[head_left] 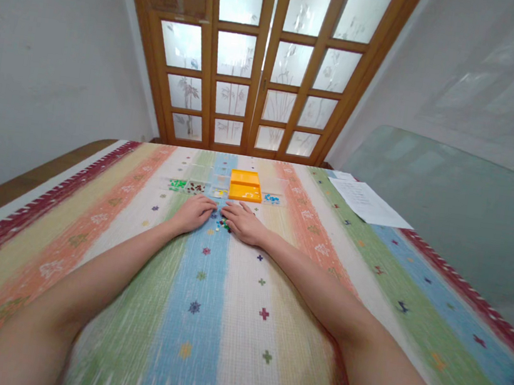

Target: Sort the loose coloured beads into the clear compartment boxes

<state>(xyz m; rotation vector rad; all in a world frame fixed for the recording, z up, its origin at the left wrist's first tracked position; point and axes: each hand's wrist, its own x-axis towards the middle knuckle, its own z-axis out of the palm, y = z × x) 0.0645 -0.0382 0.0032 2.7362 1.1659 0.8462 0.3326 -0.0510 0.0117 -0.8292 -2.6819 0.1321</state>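
Note:
My left hand (195, 213) rests on the striped tablecloth with its fingers loosely bent and pointing right; nothing shows in it. Just across a narrow gap lies my right hand (244, 222), fingers stretched out and apart. A small pile of mixed coloured pieces (223, 224), blue, green and dark red among them, lies between the hands, next to the right fingertips. Beyond the hands stand clear boxes with green pieces (177, 184), brown pieces (195, 188), yellow and white pieces (220, 193) and blue pieces (272, 199). Among them sits an opened orange box (246, 192) with a few pale pieces inside.
The striped tablecloth (191, 335) covers the table. Printed paper sheets (369, 203) lie at the far right edge. A pale green glass-like panel (462, 213) leans by the right wall. Wooden doors with frosted panes (260, 60) stand behind the table.

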